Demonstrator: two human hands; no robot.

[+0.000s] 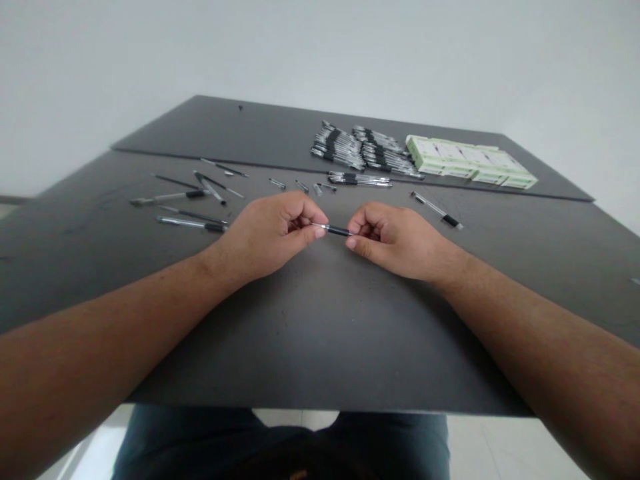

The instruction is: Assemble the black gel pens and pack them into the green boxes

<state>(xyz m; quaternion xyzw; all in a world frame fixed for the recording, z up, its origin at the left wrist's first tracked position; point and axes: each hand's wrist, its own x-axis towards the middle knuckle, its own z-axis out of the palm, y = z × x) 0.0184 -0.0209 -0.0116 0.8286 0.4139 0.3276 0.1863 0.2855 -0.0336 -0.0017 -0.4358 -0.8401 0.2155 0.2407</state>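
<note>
Pen (336,231): clear barrel, black grip, lying crosswise between the hands, its ends clamped by the fingertips of left hand (265,233) and right hand (397,241). Beyond the fingers on the table (320,333): loose pens (190,220), bundled pens (355,150), green-and-white boxes (470,161), print too small to read.

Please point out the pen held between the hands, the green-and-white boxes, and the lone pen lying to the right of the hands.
Held pen (336,231): head view, on its black grip.
Green-and-white boxes (470,159): head view, on the top face.
Lone pen (451,221): head view, on its black grip.
</note>
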